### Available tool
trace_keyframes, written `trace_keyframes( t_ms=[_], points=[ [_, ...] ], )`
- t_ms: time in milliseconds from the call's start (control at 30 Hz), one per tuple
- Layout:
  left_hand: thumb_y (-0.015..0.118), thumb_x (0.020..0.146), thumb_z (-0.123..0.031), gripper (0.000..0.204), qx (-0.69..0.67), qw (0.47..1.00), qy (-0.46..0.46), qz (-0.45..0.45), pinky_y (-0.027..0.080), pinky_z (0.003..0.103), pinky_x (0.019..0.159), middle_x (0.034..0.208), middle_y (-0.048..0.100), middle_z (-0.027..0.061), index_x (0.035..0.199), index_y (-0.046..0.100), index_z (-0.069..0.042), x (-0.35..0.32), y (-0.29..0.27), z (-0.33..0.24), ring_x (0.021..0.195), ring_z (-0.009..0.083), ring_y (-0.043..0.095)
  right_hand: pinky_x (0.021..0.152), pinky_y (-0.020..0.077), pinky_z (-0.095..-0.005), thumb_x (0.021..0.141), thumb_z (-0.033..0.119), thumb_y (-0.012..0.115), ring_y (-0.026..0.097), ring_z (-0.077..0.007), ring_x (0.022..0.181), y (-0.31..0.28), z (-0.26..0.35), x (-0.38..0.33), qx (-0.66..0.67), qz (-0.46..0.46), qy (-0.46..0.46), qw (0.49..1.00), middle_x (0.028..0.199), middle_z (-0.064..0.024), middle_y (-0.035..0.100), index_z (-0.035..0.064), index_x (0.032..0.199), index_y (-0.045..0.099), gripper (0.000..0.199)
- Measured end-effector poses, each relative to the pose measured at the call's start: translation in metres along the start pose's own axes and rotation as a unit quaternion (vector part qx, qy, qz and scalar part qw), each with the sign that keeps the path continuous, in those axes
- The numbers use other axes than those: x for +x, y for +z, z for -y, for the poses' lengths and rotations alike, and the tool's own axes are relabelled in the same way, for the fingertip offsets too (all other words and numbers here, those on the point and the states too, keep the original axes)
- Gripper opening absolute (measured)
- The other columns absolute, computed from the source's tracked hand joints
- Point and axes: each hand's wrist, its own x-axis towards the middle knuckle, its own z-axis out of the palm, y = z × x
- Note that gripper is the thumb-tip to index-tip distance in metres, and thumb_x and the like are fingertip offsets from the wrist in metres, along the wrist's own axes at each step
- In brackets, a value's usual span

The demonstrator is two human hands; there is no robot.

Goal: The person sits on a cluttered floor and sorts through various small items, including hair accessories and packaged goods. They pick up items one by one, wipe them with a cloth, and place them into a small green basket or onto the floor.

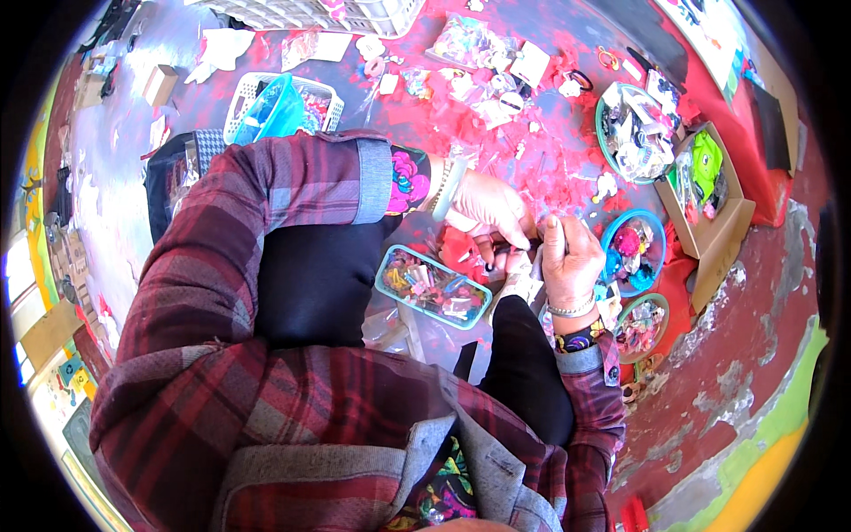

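Observation:
My left hand (490, 209) and my right hand (567, 255) meet over the red floor in front of my knees. Both pinch a small dark and light piece (519, 257) between their fingertips; its kind is too small to tell. The left wrist wears a pale green bangle (448, 188), the right a silver bracelet (572, 309). Just left of the hands lies a teal rectangular tray (386, 285) full of small colourful trinkets.
Round bowls of bright bits stand to the right: blue (656, 229), green (660, 306) and teal (605, 133). A cardboard box (709, 232) holds a lime green item. A white basket (241, 99) and loose packets lie further off. I sit with my knees bent.

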Motion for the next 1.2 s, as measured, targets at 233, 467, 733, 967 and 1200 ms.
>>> trace_keyframes(
  t_ms=[233,467,733,967,1200],
  points=[
    [0.048,0.087,-0.039,0.043,0.213,0.967,-0.023,-0.141,0.037,0.024,0.041,0.056,0.049,0.0015,0.069,0.057,-0.002,-0.015,-0.008,-0.019,0.048,0.0078,0.046,0.048,0.0427,-0.0239,0.088,0.017,0.048,0.054,-0.0106,0.056,-0.003,-0.014,0.006,0.191,0.053,0.142,0.97,0.069,-0.0044,0.057,0.0023,0.087,0.055,0.016],
    [0.06,0.078,-0.023,0.017,0.351,0.799,0.052,-0.486,0.041,0.027,0.047,0.062,0.056,0.0041,0.074,0.06,-0.006,-0.065,-0.162,0.022,0.048,0.0126,0.05,0.054,0.0436,-0.0284,0.08,0.022,0.045,0.052,-0.0148,0.057,-0.059,-0.023,-0.001,0.496,0.127,0.39,0.765,0.067,-0.0064,0.052,0.0015,0.077,0.053,0.022],
    [0.048,0.077,-0.013,0.026,0.608,0.414,-0.06,-0.675,0.044,0.039,0.083,0.098,0.059,0.0161,0.1,0.059,-0.009,-0.116,-0.296,0.031,0.094,0.0304,0.056,0.061,0.0421,-0.021,0.075,0.0,0.046,0.052,-0.0072,0.066,-0.091,0.046,0.012,0.389,0.293,0.386,0.783,0.076,-0.004,0.058,-0.0015,0.085,0.055,0.014],
    [0.047,0.079,-0.014,0.032,0.543,0.471,-0.207,-0.664,0.046,0.041,0.082,0.111,0.055,0.0165,0.109,0.056,-0.007,-0.139,-0.335,-0.003,0.101,0.0296,0.055,0.047,0.0444,-0.0243,0.072,0.002,0.04,0.054,-0.0149,0.048,-0.097,0.059,0.004,0.321,0.278,0.385,0.82,0.062,-0.0112,0.057,-0.0043,0.08,0.051,0.015],
    [0.045,0.078,-0.009,0.027,0.539,0.489,-0.196,-0.657,0.047,0.041,0.075,0.1,0.059,0.0172,0.102,0.056,-0.004,-0.119,-0.33,0.017,0.093,0.0321,0.058,0.046,0.0363,-0.0191,0.077,0.007,0.048,0.046,-0.0062,0.049,-0.094,0.05,0.019,0.393,0.135,0.449,0.791,0.064,-0.001,0.054,-0.0009,0.081,0.056,0.012]
  ],
)
